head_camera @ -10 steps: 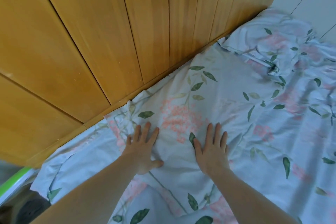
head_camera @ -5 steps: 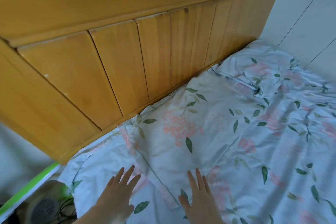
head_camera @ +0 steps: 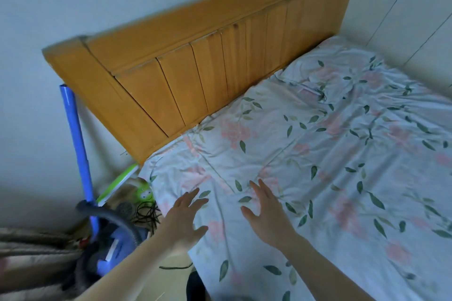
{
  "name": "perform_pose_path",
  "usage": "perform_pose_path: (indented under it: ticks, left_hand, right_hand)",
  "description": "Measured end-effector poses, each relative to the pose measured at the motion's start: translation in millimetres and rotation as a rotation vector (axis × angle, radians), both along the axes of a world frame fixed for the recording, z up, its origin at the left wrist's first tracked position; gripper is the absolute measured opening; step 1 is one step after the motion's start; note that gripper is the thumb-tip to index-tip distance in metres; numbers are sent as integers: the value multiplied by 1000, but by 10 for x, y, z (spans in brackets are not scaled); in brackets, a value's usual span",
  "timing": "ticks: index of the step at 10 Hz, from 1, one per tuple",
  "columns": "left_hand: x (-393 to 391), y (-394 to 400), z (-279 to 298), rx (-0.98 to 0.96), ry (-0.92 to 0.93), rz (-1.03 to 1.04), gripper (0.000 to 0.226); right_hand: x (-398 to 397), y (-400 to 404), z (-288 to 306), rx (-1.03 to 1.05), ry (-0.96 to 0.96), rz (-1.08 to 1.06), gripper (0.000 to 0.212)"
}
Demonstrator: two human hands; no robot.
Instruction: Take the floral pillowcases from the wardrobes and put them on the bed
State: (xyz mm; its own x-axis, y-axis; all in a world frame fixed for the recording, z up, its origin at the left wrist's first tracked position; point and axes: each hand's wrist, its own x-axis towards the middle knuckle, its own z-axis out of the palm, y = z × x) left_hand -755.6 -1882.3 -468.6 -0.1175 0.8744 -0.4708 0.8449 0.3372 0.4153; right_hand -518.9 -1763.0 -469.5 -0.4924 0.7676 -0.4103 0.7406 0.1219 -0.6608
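Bed (head_camera: 367, 203) holds flat floral pillowcase (head_camera: 244, 142).

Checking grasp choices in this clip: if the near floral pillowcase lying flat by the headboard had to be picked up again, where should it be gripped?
Probably at the near floral pillowcase's front edge, coming from the foot side where the left hand and right hand hover open. It lies flat, its far edge against the headboard, so only the near seam offers a pinchable fold.

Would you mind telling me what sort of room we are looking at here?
Most likely a home bedroom: a bed with a wooden headboard, floral bedding spread flat, and household clutter, including what looks like a vacuum cleaner, beside the bed.
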Motion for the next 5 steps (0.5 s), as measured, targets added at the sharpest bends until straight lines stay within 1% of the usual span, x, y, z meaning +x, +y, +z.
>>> perform_pose_path:
  ticks: [1,2,3,4,5]
  left_hand:
    - [377,-532,423,61,-19,21,69]
    - [697,-1062,810,88,-46,89,66]
    - [960,-1528,1110,114,-47,129,65]
    - [1242,-1940,1355,86,11,75,66]
    - [1496,-2311,1538,132,27,66,66]
  right_hand:
    - [373,-465,455,-16,47,8,71]
    - [720,-931,767,-37,51,29,67]
    - [1011,-1348,948,-46,94,52,66]
    - [1237,-1712,1112,-56,107,23,65]
    - [1494,-2133,1249,-5,165,11,65]
